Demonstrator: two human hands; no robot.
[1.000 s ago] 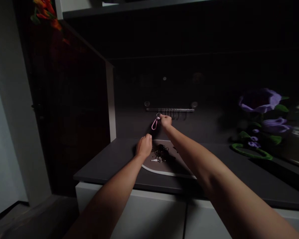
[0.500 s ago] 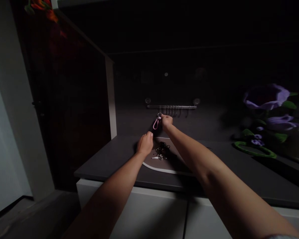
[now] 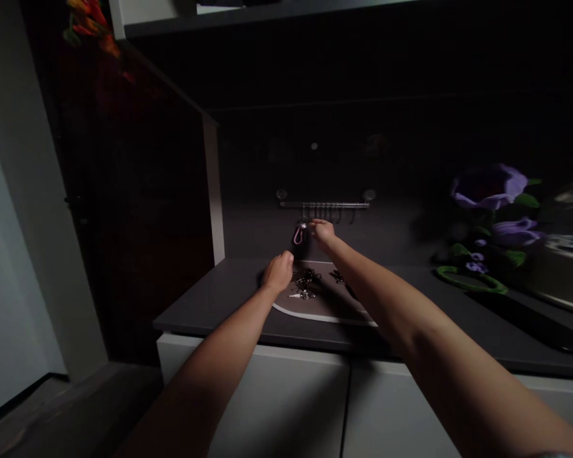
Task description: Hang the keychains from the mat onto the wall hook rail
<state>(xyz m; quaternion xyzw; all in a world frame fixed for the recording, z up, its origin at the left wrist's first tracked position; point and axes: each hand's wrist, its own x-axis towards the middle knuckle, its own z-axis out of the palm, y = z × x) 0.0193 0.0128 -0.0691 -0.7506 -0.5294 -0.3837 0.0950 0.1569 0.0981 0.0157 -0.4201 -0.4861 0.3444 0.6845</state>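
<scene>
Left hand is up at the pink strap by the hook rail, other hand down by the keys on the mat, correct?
No, the head view shows the right hand at the pink strap by the hook rail; the left hand is by the keys on the mat.

**No readable text in view**

Nothing can be read here. The pink loop key fob [image 3: 298, 235] and the metal keys [image 3: 302, 294] on the curved mat [image 3: 325, 317] show no letters or numbers that can be made out; any marking on them would be too small and dark to tell. The same goes for the metal hook rail [image 3: 325, 205] on the dark wall above the back edge of the bench [image 3: 219, 305].
</scene>
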